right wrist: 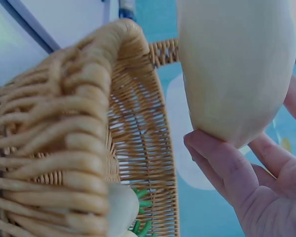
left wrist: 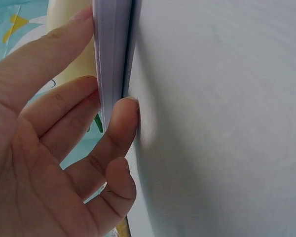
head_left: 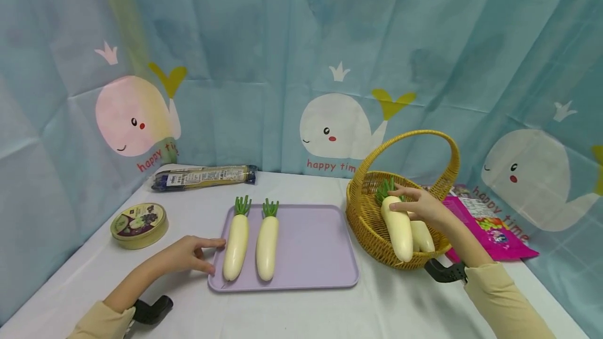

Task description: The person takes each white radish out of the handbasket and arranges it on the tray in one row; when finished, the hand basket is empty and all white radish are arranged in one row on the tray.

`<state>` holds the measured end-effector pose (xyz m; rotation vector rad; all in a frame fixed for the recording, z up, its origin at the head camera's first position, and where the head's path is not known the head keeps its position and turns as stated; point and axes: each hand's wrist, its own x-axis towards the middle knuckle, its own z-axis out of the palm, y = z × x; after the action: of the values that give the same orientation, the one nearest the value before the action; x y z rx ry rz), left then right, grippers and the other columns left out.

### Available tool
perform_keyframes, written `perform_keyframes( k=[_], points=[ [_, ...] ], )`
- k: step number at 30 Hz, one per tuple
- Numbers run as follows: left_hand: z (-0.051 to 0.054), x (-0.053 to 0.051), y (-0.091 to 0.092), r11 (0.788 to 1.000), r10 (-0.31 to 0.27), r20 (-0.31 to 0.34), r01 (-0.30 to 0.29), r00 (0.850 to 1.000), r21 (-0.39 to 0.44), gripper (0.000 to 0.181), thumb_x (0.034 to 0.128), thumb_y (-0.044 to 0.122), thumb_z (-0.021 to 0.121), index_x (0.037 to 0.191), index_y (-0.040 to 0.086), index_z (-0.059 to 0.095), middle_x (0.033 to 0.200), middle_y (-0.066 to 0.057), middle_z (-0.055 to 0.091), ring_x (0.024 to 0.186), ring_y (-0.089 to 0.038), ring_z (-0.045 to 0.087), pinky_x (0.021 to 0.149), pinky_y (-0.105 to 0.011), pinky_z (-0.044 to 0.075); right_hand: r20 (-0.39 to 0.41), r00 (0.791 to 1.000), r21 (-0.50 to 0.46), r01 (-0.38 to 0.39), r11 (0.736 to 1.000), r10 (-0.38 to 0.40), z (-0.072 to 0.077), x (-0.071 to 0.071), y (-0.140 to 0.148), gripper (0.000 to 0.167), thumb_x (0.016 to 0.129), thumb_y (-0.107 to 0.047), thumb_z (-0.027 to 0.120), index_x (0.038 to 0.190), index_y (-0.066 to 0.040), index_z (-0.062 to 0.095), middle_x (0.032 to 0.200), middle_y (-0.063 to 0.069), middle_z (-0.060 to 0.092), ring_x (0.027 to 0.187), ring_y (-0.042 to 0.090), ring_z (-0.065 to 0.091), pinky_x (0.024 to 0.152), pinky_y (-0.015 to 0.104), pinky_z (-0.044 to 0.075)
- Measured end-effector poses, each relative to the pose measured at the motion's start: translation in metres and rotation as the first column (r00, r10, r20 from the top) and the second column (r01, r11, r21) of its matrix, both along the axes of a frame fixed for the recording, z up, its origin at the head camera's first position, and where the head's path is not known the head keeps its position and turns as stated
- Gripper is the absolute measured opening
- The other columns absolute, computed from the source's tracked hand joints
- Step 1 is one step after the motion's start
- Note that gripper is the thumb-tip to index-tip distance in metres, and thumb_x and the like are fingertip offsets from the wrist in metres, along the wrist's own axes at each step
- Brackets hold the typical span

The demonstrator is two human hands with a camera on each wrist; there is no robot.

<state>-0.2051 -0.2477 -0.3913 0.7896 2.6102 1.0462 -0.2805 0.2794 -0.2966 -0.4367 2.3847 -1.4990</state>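
Note:
A white radish (head_left: 399,229) with green stems is gripped near its leafy end by my right hand (head_left: 419,205), over the wicker basket (head_left: 372,237). Up close in the right wrist view, the fingers (right wrist: 232,170) lie against the pale radish (right wrist: 239,69), above the basket rim. Another white radish (head_left: 422,237) lies inside the basket, partly hidden by the held one. My left hand (head_left: 188,255) touches the left edge of the lilac tray (head_left: 315,247) with its thumb and fingers. Two white radishes, one left (head_left: 236,247) and one right (head_left: 267,250), lie side by side on that tray.
A round tin (head_left: 138,225) stands on the white table at the left. Behind it lies a long plastic-wrapped packet (head_left: 204,177). A pink bag (head_left: 490,226) sits right of the basket, whose tall handle (head_left: 414,135) arches upward. A blue whale-print curtain (head_left: 264,67) hangs behind.

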Motion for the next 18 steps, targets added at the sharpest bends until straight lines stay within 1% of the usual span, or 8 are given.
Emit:
perform_keyframes(
  k=[6, 9, 13, 15, 18],
  points=[
    [0.001, 0.001, 0.000, 1.000, -0.017, -0.003, 0.017, 1.000, 0.009, 0.067, 0.0722, 0.029, 0.073, 0.122, -0.008, 0.049, 0.096, -0.016, 0.062, 0.061, -0.007, 0.049, 0.056, -0.026, 0.041, -0.015, 1.000, -0.006, 0.006, 1.000, -0.006, -0.003, 0.008, -0.003, 0.059, 0.085, -0.020, 0.063, 0.129, 0.009, 0.038, 0.147, 0.015, 0.001, 0.128, 0.040, 0.007, 0.086, 0.053, 0.034],
    [-0.001, -0.001, 0.000, 1.000, -0.021, -0.009, 0.021, 1.000, 0.007, 0.066, 0.0724, 0.029, 0.073, 0.122, -0.008, 0.049, 0.098, -0.017, 0.061, 0.061, -0.007, 0.049, 0.055, -0.026, 0.041, -0.029, 1.000, 0.019, 0.009, 1.000, -0.009, -0.005, 0.013, -0.003, 0.057, 0.085, -0.020, 0.063, 0.129, 0.008, 0.041, 0.147, 0.016, 0.003, 0.126, 0.041, 0.016, 0.085, 0.052, 0.036],
    [-0.001, -0.001, 0.000, 1.000, -0.018, -0.007, 0.018, 1.000, 0.005, 0.066, 0.0723, 0.028, 0.073, 0.122, -0.008, 0.049, 0.099, -0.018, 0.061, 0.062, -0.007, 0.050, 0.056, -0.026, 0.041, -0.035, 0.999, 0.057, 0.029, 0.998, -0.027, -0.007, 0.023, -0.005, 0.056, 0.083, -0.024, 0.065, 0.128, 0.004, 0.045, 0.147, 0.016, 0.005, 0.121, 0.040, 0.030, 0.085, 0.052, 0.036],
    [-0.001, -0.001, -0.001, 1.000, -0.014, -0.003, 0.014, 1.000, 0.002, 0.066, 0.0723, 0.028, 0.073, 0.122, -0.007, 0.049, 0.100, -0.018, 0.061, 0.063, -0.007, 0.050, 0.056, -0.026, 0.041, -0.038, 0.999, 0.057, 0.025, 0.998, -0.022, -0.007, 0.029, -0.007, 0.056, 0.083, -0.024, 0.065, 0.128, 0.003, 0.045, 0.146, 0.017, 0.004, 0.120, 0.039, 0.032, 0.084, 0.053, 0.036],
    [-0.001, -0.001, -0.002, 1.000, -0.012, 0.003, 0.012, 1.000, 0.008, 0.066, 0.0722, 0.027, 0.073, 0.123, -0.006, 0.048, 0.099, -0.017, 0.061, 0.063, -0.007, 0.050, 0.056, -0.026, 0.041, -0.040, 0.999, 0.048, 0.022, 0.999, -0.020, -0.007, 0.037, -0.010, 0.055, 0.083, -0.023, 0.065, 0.127, 0.004, 0.045, 0.146, 0.018, 0.007, 0.115, 0.038, 0.041, 0.083, 0.052, 0.038]
  ],
)
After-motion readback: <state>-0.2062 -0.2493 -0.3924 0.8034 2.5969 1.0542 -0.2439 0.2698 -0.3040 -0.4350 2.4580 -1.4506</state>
